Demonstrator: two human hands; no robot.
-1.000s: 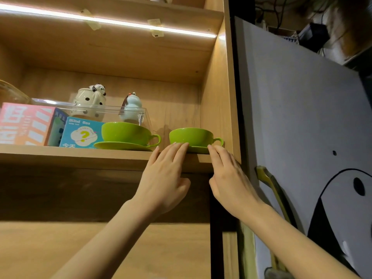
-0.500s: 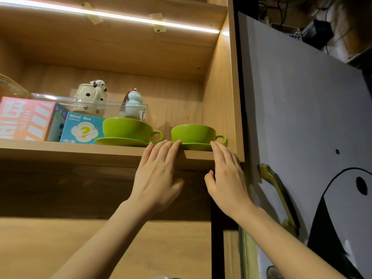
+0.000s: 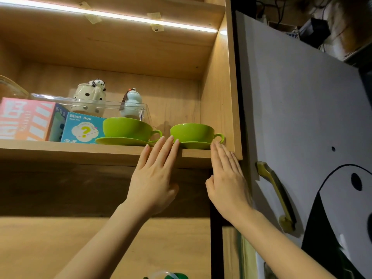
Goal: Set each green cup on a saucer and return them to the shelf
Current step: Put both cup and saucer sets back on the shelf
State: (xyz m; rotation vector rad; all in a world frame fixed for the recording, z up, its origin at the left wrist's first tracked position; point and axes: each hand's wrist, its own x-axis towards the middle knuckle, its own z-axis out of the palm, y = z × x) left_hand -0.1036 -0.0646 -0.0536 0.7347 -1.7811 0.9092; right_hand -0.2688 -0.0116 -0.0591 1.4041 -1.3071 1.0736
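In the head view, both green cups sit on saucers on the shelf (image 3: 80, 152). My left hand (image 3: 153, 178) and right hand (image 3: 227, 178) are flat and released, fingertips touching the right saucer (image 3: 196, 144) under the right cup (image 3: 192, 132). I judge a slow, even push far inward is best, keeping clear of the left cup (image 3: 127, 127).
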